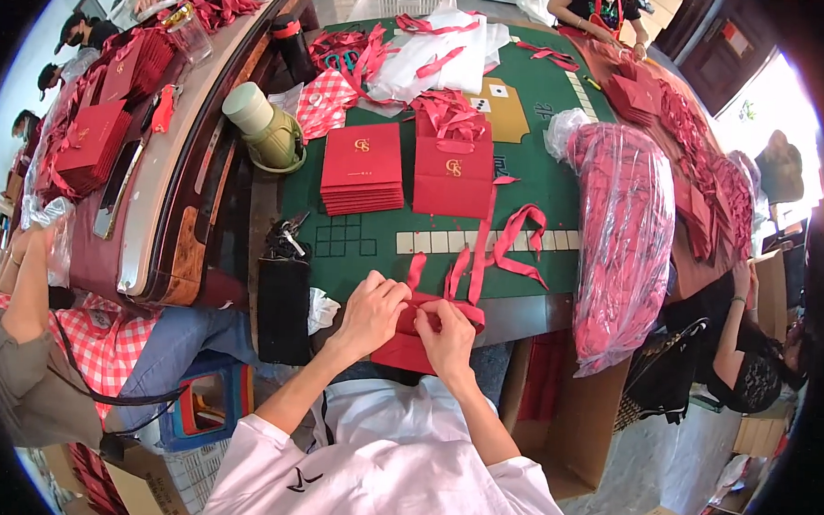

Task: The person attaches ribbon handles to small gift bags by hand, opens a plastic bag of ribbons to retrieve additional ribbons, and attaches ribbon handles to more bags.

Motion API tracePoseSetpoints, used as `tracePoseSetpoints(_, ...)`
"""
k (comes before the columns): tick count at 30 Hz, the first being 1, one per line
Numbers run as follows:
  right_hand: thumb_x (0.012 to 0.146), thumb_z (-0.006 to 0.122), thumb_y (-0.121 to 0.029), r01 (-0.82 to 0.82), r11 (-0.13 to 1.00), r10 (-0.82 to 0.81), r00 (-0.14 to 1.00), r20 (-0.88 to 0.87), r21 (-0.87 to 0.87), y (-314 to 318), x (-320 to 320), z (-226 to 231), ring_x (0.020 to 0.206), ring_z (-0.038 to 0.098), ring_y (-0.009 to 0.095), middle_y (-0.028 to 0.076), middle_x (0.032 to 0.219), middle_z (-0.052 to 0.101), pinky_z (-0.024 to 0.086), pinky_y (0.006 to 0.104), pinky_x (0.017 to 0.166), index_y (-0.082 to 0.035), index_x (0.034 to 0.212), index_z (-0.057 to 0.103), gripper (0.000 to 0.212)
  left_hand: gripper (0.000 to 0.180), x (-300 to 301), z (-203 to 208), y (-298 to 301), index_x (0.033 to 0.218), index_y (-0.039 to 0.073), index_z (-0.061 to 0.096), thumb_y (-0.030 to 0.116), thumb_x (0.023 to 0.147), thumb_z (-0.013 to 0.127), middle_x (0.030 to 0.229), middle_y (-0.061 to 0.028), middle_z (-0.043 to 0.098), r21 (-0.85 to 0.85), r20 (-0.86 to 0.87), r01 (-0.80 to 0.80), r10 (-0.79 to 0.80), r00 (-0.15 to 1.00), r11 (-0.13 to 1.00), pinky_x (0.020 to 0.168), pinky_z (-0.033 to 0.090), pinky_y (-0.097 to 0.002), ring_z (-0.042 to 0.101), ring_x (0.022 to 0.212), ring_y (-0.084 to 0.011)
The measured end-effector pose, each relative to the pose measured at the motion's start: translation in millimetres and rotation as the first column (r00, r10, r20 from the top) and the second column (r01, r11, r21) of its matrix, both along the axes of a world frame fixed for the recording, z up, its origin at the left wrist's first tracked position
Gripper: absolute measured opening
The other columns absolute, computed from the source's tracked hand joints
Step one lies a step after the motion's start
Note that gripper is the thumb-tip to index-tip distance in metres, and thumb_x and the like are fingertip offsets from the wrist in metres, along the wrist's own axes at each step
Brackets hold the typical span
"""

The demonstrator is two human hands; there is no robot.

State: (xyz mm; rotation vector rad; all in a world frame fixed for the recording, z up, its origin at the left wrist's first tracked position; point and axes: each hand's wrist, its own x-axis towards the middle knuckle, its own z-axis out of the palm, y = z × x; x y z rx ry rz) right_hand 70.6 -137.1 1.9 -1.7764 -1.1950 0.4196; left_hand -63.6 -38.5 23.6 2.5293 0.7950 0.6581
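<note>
A red paper gift bag [402,355] lies at the table's near edge, partly over it, with both hands at its top. My left hand [371,312] has its fingers closed at the bag's upper left, where a strip of ribbon runs. Thumb and index finger of my right hand [445,339] are pinched together on a red ribbon [467,311] at the bag's upper right; the exact grip is partly hidden. Loose ribbon tails [520,239] stretch across the green mat beyond. Farther off stand a stack of flat red bags [361,169] and a red bag with ribbons on top [453,179].
A large plastic-wrapped bundle of red bags [623,238] rests at the right. To the left are a green-capped bottle [261,121], a black pouch [284,309] and keys [288,240]. A cardboard box [570,417] stands below right. Co-workers sit at neighbouring tables [94,255].
</note>
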Motion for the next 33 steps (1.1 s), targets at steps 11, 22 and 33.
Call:
tracePoseSetpoints(11,0.079,0.073,-0.008,0.012,1.000,-0.013,0.994,-0.108,-0.008,0.9,-11.5,3.9,0.066,0.067,0.025,0.011,0.075,0.068,0.052,0.0356,0.062,-0.003,0.081,0.064,0.010,0.005,0.1,-2.9,-8.0,0.091,0.004,0.059,0.007,0.088,0.061,0.087,-0.0091,0.065,-0.209,0.061,-0.063,0.078,0.995,0.976,0.076,0.047,-0.0412,0.055,0.084,-0.0316)
tracePoseSetpoints(22,0.084,0.070,-0.005,0.000,0.996,0.010,0.994,-0.109,0.087,-0.9,-24.0,6.3,0.072,0.068,0.026,0.013,0.082,0.069,0.053,0.0382,0.062,-0.003,0.091,0.063,0.010,0.008,-3.1,9.7,-21.7,0.093,0.004,0.058,0.006,0.087,0.062,0.089,-0.0096,0.066,-0.251,0.018,-0.150,0.160,0.987,0.956,0.074,0.047,-0.0437,0.054,0.084,-0.0330)
tracePoseSetpoints(33,0.087,0.065,-0.003,-0.164,0.985,0.158,0.980,0.124,0.044,1.5,20.4,40.9,0.074,0.062,0.035,0.013,0.087,0.065,0.051,0.0394,0.066,-0.002,0.100,0.065,0.013,0.023,-3.3,10.4,-20.7,0.092,0.007,0.061,0.013,0.076,0.076,0.090,-0.0060,0.067,-0.250,0.043,-0.132,0.147,0.988,0.959,0.079,0.048,-0.0386,0.056,0.089,-0.0298)
